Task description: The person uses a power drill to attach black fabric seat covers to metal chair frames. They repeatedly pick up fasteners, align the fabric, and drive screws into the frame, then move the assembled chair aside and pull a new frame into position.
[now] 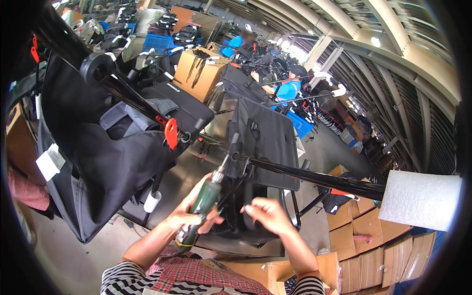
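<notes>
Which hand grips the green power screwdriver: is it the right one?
No, the left hand grips the green power screwdriver, with the right hand apart from it.

Drill (207, 194) partly hidden by left grip (184, 213), checked apron (196, 274) cut off below, distant person's head (247, 36) blurred, white tag (50, 162) too small to read

Brown carton (209, 78): beyond the hands (270, 216)
Blue crate (157, 43): farther off, to their left
Co-worker in blue (290, 92): beyond them, rightward
Cardboard (361, 263): low, to their right
</notes>
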`<state>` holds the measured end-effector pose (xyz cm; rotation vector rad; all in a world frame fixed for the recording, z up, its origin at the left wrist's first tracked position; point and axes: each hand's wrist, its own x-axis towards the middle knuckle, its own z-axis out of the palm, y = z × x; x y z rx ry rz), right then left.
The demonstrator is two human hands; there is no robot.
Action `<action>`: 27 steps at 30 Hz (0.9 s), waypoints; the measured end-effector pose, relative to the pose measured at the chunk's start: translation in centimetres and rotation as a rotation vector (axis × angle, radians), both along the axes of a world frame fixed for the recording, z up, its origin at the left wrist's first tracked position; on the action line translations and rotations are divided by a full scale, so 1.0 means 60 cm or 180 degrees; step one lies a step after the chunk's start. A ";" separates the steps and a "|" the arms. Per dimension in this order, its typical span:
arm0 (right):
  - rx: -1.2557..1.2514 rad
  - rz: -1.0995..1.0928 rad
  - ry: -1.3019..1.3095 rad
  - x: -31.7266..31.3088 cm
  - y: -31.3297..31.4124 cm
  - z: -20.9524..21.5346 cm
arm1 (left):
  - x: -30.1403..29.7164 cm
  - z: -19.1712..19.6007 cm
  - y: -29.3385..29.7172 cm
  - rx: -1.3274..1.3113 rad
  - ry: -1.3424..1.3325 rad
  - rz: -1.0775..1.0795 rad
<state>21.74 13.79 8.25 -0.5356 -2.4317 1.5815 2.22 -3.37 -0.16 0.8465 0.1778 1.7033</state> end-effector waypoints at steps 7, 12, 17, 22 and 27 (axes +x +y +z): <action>0.0123 0.0999 -0.0778 -0.002 -0.095 -0.035 | 0.032 0.006 0.048 0.0045 -0.0127 0.0007; 0.1210 0.0217 -0.0608 -0.095 0.108 0.035 | 0.023 0.002 -0.006 0.0022 -0.0150 0.0231; 0.4028 -0.0206 -0.0028 -0.294 0.358 0.015 | 0.037 -0.003 -0.039 0.0058 -0.0279 0.0288; 0.4972 0.0306 -0.1630 -0.380 0.379 -0.024 | 0.053 0.003 -0.058 -0.0063 -0.0369 0.0450; 0.5838 0.0171 -0.0725 -0.334 0.324 0.090 | 0.060 -0.007 -0.063 -0.0030 -0.0419 0.0502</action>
